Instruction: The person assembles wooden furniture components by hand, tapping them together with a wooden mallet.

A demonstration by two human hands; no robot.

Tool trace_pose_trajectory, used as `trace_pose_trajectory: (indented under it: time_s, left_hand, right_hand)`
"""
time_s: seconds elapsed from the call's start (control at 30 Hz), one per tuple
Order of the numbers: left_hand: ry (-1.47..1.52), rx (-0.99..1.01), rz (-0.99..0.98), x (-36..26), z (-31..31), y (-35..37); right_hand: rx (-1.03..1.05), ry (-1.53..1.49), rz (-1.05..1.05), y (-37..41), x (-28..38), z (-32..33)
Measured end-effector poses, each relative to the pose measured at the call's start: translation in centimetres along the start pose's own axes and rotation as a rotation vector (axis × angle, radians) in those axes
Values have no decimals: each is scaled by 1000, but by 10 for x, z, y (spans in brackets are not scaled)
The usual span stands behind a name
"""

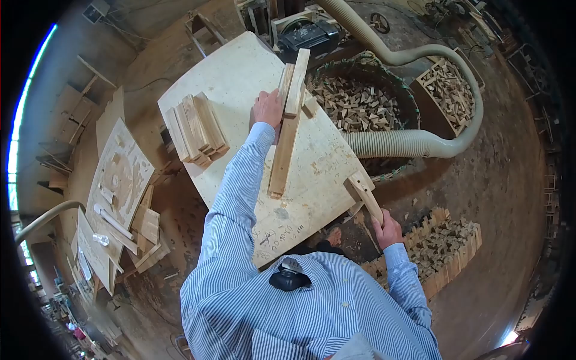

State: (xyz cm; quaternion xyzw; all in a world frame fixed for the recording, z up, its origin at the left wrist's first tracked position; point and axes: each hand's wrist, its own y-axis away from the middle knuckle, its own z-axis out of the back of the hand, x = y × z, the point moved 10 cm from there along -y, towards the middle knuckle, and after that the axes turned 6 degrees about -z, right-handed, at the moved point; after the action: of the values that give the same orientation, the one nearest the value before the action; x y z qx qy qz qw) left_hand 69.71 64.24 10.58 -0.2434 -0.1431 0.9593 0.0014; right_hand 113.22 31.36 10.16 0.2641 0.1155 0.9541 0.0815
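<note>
My right hand [387, 230] is wrapped round a wooden lever [367, 195] at the right edge of the pale worktable [240, 78]. Dark bolt heads show on the lever's upper end. On the tabletop, my left hand [267, 109] rests with bent fingers against a long wooden fence [284, 159]. A reddish-brown strip [277, 134] shows beside its wrist; what lies under the fingers is hidden. Another light wooden bar [297, 81] is fixed across the fence's far end. Left of my arm lies a stack of wooden slats [198, 127].
A wide basket [414, 99] full of wood offcuts stands beyond the table, with a ribbed hose [390, 144] running over it. More offcuts fill a box [453, 96] and a wood-walled heap [447, 252] at right. A motor [307, 39] sits behind; a littered board [120, 162] stands left.
</note>
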Motion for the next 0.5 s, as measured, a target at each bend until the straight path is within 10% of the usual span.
trace_pose_trajectory:
  time_s: [0.23,0.37,0.5]
  left_hand:
    - [-904,195,-423,-25,-42,5]
    - [-128,155,207,26,-29,-10]
    - [-30,40,156,50,-34,-21]
  right_hand:
    - [30,31,-2,1,-6,-5]
    - [58,4,-32,1,-4,-3]
    - [76,4,-2,1,-3,-4]
